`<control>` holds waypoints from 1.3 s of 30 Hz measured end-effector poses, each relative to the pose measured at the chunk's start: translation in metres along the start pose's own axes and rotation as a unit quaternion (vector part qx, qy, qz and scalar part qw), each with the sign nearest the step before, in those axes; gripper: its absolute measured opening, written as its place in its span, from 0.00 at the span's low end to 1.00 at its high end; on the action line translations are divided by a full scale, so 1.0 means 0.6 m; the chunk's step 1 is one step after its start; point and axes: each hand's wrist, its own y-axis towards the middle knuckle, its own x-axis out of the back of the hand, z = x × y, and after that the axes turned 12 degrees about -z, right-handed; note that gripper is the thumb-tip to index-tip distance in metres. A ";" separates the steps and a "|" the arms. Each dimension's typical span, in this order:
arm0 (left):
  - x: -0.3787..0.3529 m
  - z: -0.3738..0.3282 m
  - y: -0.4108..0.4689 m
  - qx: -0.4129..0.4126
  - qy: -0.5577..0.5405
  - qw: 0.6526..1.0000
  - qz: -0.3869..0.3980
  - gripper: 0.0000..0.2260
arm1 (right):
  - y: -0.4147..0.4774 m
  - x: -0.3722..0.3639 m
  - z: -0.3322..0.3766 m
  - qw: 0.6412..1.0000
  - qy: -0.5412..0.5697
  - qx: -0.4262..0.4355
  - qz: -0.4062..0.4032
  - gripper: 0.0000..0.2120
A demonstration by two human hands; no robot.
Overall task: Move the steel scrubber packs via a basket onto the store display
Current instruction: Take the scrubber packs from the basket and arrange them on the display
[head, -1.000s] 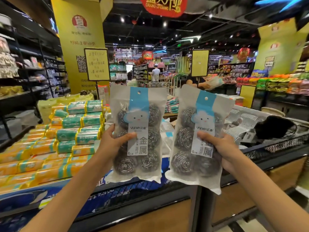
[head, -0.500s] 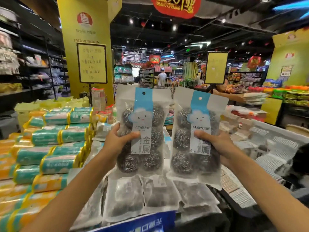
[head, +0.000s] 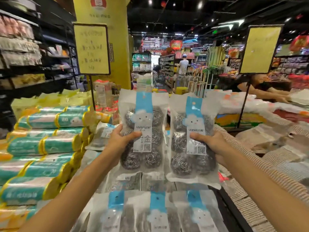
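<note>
My left hand [head: 119, 141] grips one steel scrubber pack [head: 143, 118], a clear bag with a blue label and several silver scrubbers inside, held upright. My right hand [head: 214, 144] grips a second, matching scrubber pack [head: 192, 163] beside it. Both packs hang above the store display [head: 127, 183], where more scrubber packs [head: 157, 213] lie flat in rows. No basket is in view.
Stacked teal and yellow rolls [head: 45, 144] fill the display to the left. Striped cloths [head: 270, 173] lie to the right. Two yellow signs on poles [head: 92, 49] [head: 260, 49] stand behind. A person [head: 267, 92] reaches over the far right display. Another person stands far down the aisle.
My view and both arms have moved forward over the display. The packs lying flat on the display now show below the two held packs, and the display's front edge has left the view.
</note>
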 end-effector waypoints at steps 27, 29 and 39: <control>-0.035 0.191 0.310 0.106 0.063 0.992 -0.038 0.36 | 0.553 -0.180 -0.229 0.946 -0.287 -0.151 -0.005 0.52; -0.033 0.191 0.311 0.113 0.062 0.991 -0.038 0.38 | 0.534 -0.184 -0.220 0.935 -0.331 -0.124 -0.031 0.49; -0.007 0.132 0.230 0.101 0.047 0.992 -0.064 0.27 | 0.405 -0.195 -0.169 0.831 -0.521 0.189 -0.046 0.34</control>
